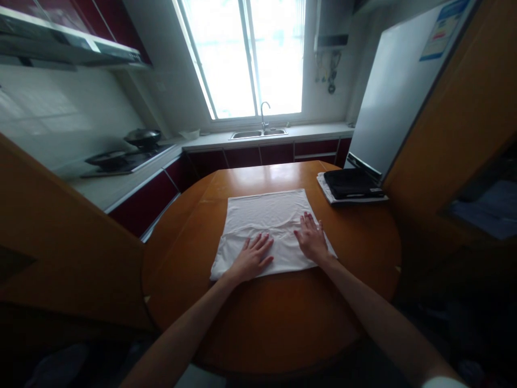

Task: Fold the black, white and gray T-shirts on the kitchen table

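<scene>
A white cloth garment [264, 210], folded to a rough rectangle, lies on the round wooden table [274, 323]. Wrinkles cross its middle, where the edge of a folded layer shows. My left hand [252, 258] rests flat on its near left part, fingers apart. On the right part of the cloth, my right hand [313, 237] is laid flat with the fingers stretched out and the thumb spread. Neither hand grips anything. What kind of garment it is cannot be made out.
Folded black clothing [351, 184] lies on a white folded piece [335, 199] at the table's far right. Behind the table run a counter with a sink [258, 133] and a stove [129, 161] holding pans. A fridge [398, 91] stands at right.
</scene>
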The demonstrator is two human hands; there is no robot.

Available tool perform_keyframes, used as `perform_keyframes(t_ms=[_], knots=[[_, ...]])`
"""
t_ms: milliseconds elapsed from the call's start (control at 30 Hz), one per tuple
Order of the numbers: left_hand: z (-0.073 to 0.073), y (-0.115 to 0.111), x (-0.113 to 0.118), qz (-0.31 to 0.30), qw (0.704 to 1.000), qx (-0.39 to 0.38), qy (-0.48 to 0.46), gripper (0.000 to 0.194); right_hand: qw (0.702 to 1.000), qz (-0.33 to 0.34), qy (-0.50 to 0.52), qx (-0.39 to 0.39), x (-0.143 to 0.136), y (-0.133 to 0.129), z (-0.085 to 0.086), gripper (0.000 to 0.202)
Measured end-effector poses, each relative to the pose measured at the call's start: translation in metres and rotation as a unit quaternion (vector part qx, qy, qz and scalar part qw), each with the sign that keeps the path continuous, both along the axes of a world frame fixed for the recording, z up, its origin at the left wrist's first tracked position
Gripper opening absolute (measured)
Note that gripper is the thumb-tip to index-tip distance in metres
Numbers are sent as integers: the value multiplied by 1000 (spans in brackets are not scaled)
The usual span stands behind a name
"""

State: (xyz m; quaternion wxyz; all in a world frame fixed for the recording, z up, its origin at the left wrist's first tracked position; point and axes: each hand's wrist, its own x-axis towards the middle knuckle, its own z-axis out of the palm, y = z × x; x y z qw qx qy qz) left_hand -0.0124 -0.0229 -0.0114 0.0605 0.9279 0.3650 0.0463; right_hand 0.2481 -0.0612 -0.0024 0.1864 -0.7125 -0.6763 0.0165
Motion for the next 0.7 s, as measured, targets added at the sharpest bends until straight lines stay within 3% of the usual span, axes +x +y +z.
perform_keyframes(t_ms=[100, 233, 333, 467, 600, 700], knots=[[2, 1, 0, 2, 1000, -8, 3, 63, 999, -32, 2, -40, 12, 5, -7, 64], [3, -1, 0, 3, 1000, -13, 0, 62, 996, -81, 12, 24, 16, 8, -14, 64], [0, -2, 2, 3, 1000, -24, -18, 62, 996, -86, 36, 12, 16, 9, -18, 61], [4, 5, -2, 4, 993, -55, -107, 56, 987, -96, 110, 75, 20, 12, -16, 55], [34, 17, -31, 9, 964, -61, -260, 49, 960, -41, 183, 209, 32, 6, 4, 46], [62, 13, -72, 21, 956, -49, -288, 39, 946, 29, 206, 249, 49, -12, 16, 35]])
